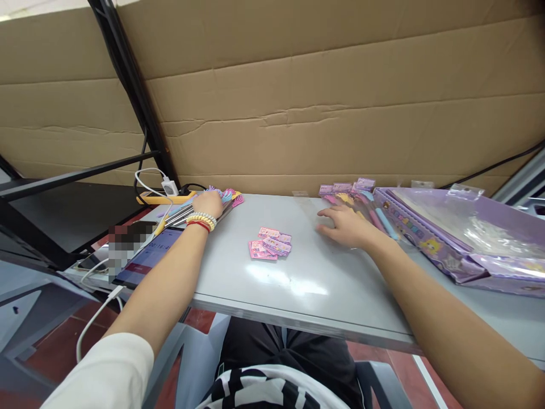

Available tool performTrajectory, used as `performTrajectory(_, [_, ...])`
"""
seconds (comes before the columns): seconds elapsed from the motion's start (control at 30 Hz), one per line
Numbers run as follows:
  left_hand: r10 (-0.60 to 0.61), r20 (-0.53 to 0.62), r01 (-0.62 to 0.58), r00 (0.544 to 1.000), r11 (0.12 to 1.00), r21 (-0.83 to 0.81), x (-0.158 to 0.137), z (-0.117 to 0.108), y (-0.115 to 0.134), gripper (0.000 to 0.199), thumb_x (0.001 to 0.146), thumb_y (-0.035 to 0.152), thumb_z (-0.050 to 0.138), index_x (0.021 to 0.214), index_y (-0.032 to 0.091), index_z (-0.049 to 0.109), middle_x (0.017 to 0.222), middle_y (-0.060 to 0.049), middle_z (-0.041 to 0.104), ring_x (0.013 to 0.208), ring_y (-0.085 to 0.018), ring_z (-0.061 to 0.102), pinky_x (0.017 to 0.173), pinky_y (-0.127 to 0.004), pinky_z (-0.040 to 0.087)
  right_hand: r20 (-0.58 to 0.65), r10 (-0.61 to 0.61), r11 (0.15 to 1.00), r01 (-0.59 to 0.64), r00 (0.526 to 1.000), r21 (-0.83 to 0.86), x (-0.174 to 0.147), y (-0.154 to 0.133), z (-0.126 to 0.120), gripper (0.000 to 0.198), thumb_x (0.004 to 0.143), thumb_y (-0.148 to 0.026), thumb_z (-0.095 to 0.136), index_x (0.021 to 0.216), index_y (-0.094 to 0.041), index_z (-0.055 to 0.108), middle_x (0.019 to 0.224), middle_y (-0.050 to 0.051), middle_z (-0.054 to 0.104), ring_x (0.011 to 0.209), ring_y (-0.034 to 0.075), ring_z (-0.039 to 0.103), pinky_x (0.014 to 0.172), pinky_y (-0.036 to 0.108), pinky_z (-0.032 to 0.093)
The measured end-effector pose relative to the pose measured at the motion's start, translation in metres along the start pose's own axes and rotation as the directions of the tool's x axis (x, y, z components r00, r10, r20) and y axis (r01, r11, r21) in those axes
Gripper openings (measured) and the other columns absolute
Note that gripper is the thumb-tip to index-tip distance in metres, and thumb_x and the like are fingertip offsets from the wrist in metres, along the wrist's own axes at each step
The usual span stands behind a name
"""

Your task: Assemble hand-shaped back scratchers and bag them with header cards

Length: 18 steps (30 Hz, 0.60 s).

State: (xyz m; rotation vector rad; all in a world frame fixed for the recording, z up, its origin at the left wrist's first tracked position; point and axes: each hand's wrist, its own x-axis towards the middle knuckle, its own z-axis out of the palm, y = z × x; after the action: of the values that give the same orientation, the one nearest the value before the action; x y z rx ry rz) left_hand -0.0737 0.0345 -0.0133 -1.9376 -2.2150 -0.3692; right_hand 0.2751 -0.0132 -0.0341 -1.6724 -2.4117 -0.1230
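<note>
My left hand (pixel 208 203) reaches to the far left of the grey table (pixel 323 284) and closes over a bunch of colourful items (pixel 227 196) lying on long grey strips (pixel 183 215); what the fingers grip is hidden. My right hand (pixel 344 225) lies flat, fingers spread, on a clear plastic sheet (pixel 310 213) next to a row of pastel pens and small purple packets (pixel 361 199). A small pile of pink and purple cards (pixel 269 243) sits between the two hands.
A purple stationery box in clear wrapping (pixel 464 238) fills the right side. A tablet (pixel 147 258) with a white cable lies at the left edge, behind it a yellow power strip with a charger (pixel 166 193). A cardboard wall (pixel 298 102) stands behind the table.
</note>
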Motion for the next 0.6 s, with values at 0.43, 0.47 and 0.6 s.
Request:
performTrajectory(0.43, [0.886,-0.417,-0.971,0.203,0.237,0.029,-0.089,-0.008,0.106,0.033,0.091,0.012,0.034,0.099,0.025,0.063,0.1,-0.004,0.068,0.096,-0.015,0.056,0.088,-0.033,0.036,-0.189,-0.357,0.837,0.403,0.915,0.371,-0.009,-0.061,-0.009,0.049,0.071,-0.017,0.049,0.12,-0.02,0.053,0.09,0.004,0.068,0.077,0.019,0.06,0.068,0.028,0.045])
performTrajectory(0.47, [0.888,-0.423,-0.977,0.181,0.21,0.023,-0.091,-0.007,0.106,0.033,0.09,0.012,0.034,0.1,0.025,0.063,0.1,-0.004,0.068,0.096,-0.015,0.056,0.087,-0.033,0.037,-0.187,-0.37,0.835,0.414,0.91,0.363,-0.009,-0.063,-0.009,0.039,0.07,-0.016,0.047,0.107,-0.02,0.058,0.089,0.005,0.068,0.077,0.019,0.059,0.067,0.027,0.044])
performTrajectory(0.6, [0.839,-0.467,-0.958,0.278,0.28,-0.066,-0.087,-0.008,0.103,0.03,0.091,0.017,0.038,0.106,0.027,0.062,0.105,-0.006,0.066,0.098,-0.016,0.057,0.087,-0.033,0.04,-0.213,-0.272,0.888,0.33,0.938,0.321,-0.007,-0.06,-0.007,0.017,0.072,-0.017,0.044,0.083,-0.02,0.057,0.079,0.006,0.066,0.07,0.018,0.058,0.062,0.027,0.041])
